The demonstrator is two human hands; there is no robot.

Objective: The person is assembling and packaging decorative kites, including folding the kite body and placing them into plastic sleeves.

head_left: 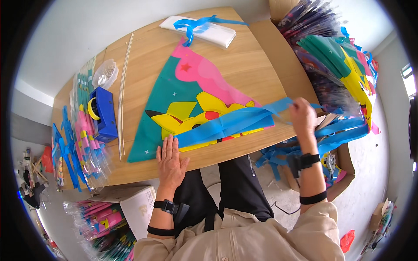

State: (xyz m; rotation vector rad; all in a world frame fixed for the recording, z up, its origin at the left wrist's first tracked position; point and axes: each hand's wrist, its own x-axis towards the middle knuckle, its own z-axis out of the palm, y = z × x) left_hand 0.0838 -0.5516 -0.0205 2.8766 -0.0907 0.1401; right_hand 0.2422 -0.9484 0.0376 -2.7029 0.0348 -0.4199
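Observation:
A triangular kite cloth in green and pink, printed with a yellow cartoon creature, lies flat on the table. Across its near part runs a wide blue streamer, slanting up to the right. My left hand presses down at the near edge of the cloth, fingers stretched over the streamer's left end. Past the cloth's right corner, my right hand is closed on the blue streamer near its far end. Its fingertips are partly hidden.
Thin white rods, a blue tape dispenser, a plastic dish and bagged kites line the table's left. A white folded stack lies at the back. Right of the table stand more kites and a box with blue streamers.

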